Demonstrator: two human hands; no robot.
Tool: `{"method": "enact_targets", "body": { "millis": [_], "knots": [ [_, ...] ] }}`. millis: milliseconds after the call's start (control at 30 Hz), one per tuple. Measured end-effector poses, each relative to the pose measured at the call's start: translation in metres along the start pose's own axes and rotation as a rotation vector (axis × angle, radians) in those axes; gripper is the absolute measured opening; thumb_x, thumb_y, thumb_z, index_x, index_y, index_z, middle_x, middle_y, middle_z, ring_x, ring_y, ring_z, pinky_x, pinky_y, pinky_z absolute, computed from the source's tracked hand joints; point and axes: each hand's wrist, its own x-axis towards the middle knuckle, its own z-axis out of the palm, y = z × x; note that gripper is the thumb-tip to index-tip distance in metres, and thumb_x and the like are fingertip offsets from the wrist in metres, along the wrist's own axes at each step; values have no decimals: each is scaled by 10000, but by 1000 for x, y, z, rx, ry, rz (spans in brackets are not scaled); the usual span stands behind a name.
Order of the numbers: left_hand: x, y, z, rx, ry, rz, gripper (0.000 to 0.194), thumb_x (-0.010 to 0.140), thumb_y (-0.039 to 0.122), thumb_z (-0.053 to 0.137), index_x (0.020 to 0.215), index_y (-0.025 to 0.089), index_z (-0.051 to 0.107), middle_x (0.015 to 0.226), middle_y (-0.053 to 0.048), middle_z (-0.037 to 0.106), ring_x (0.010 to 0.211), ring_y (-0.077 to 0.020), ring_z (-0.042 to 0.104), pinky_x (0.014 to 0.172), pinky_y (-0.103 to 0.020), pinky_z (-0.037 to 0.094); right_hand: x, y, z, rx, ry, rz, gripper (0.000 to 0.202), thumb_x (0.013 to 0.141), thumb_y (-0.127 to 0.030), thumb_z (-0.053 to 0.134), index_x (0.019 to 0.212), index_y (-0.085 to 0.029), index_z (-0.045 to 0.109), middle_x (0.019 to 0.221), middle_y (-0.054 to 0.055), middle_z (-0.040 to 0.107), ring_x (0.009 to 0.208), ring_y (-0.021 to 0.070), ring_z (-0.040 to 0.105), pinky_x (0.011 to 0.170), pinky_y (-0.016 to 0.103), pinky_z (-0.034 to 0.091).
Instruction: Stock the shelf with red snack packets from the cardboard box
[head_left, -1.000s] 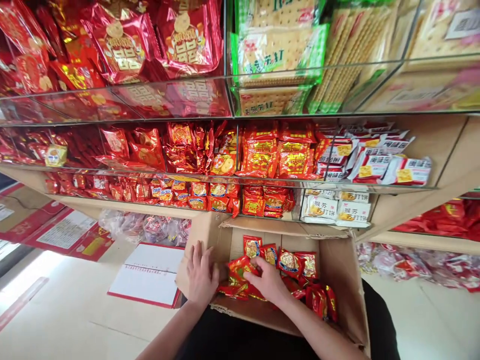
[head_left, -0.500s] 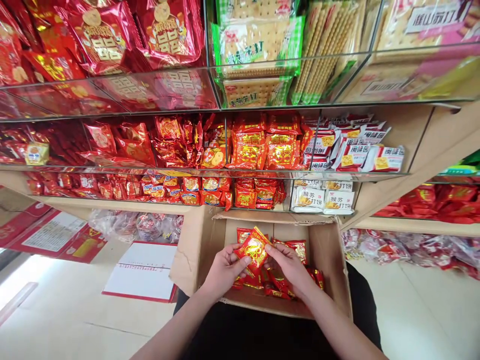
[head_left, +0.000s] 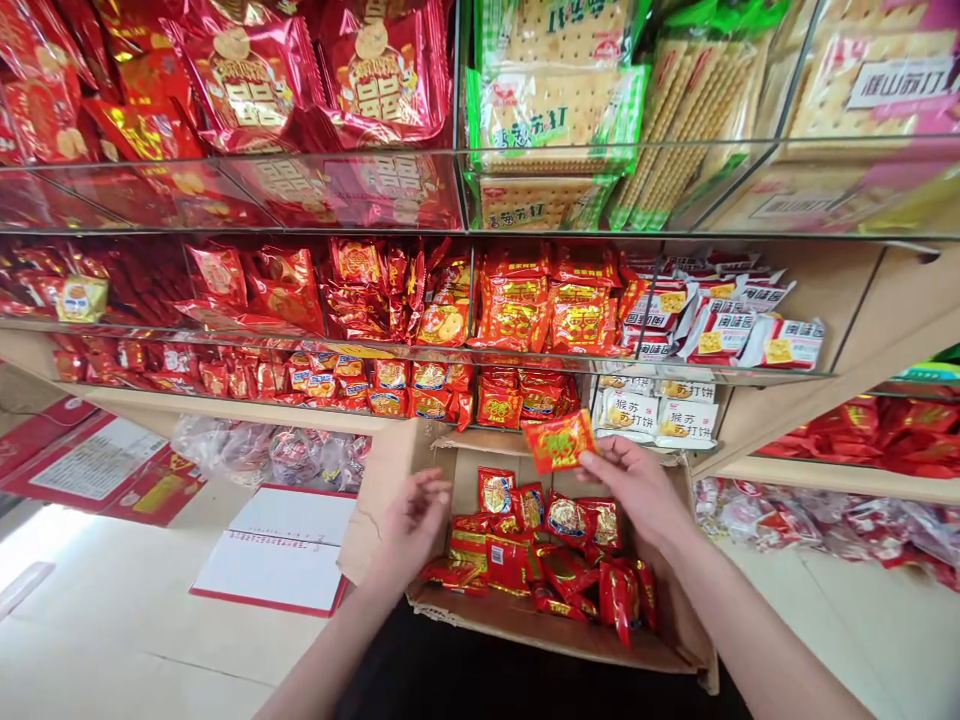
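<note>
Between the thumb and fingers of my right hand (head_left: 637, 485) is a small red and gold packet (head_left: 559, 441), held over the far edge of an open cardboard box (head_left: 667, 640). Behind the packet, the lowest shelf holds a row of similar red packets (head_left: 499, 400). My left hand (head_left: 415, 525) is over the box's left side, its fingers loosely curled and apart, with nothing in them. Several loose red packets (head_left: 510, 565) lie in the box, some with gold fronts.
Above are shelves of red packets, green-edged crackers (head_left: 559, 105) and white packets (head_left: 686, 420), behind clear dividers. An open white folder (head_left: 277, 550) lies on the floor at left. Plastic-wrapped goods (head_left: 825, 520) sit below the right shelf.
My left hand has let go of the packet and moved left. My right hand has carried it up and right, towards the lowest shelf. More of the box's contents shows.
</note>
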Motion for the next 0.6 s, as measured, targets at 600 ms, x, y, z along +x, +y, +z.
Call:
{"method": "enact_targets", "body": {
  "millis": [600],
  "knots": [
    [16, -92, -20, 574, 298, 63, 563, 742, 345, 528, 1253, 180, 357, 1226, -111, 468, 1154, -265, 427, 961, -460, 371, 147, -9, 87, 29, 198, 13, 83, 757, -143, 560, 811, -170, 503, 793, 33, 636, 680, 140, 651, 675, 290, 555]
  ]
}}
